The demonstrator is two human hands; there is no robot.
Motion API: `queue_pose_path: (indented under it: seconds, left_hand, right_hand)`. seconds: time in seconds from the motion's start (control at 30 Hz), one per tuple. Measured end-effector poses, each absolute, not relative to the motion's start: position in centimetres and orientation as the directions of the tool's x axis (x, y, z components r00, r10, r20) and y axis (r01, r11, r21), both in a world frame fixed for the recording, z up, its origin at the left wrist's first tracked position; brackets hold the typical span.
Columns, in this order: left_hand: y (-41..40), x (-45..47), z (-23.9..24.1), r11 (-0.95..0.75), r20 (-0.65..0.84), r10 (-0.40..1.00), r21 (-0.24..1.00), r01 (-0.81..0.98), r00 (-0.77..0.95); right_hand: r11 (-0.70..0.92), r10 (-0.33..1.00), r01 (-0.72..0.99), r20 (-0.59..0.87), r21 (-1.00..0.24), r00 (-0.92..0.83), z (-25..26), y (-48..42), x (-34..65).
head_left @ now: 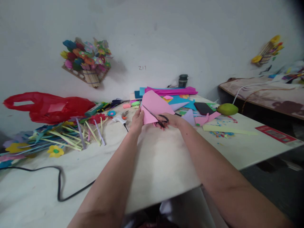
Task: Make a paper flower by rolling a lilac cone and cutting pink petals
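Observation:
My left hand (137, 119) pinches the left edge of a pink sheet (156, 104), which looks like craft foam or paper, raised a little over the table. In my right hand (171, 119) is a pair of black-handled scissors (163, 118), with fingers wrapped round the handles. Their blades lie across the lower part of the pink sheet, pointing up and left toward my left hand. Whether the blades are parted is too blurred to tell. Behind the sheet is a stack of coloured sheets (171, 91), magenta on top.
On the left lie a red plastic bag (59, 107), paper strips and flowers (55, 151), a white glue gun (119, 119) and a black cable (59, 183). To the right are a dark phone (203, 108), scraps (189, 117), a green mango-like fruit (227, 109) and a yellow strip (228, 129).

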State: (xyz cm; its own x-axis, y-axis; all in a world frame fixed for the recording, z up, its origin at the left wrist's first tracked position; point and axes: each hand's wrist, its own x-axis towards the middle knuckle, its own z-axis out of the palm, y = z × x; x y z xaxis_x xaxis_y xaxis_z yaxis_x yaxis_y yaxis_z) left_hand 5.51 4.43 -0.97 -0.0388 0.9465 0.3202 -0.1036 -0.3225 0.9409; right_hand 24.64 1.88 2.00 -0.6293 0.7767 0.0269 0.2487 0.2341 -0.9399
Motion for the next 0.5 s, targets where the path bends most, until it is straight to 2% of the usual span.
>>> queue_pose_path:
  seconds: [0.17,0.5]
  left_hand:
    - [4.26,5.62,-0.87,-0.238,0.243,0.970,0.955,-0.177,0.007]
    - [4.01,5.81,-0.53,-0.253,0.251,0.968,0.959,-0.127,-0.033]
  right_hand:
    - [0.212,0.789,0.251,0.014,-0.945,-0.614,1.66,2.18,24.52]
    - [0.225,0.835,0.304,0.022,-0.926,-0.550,2.15,1.69,24.02]
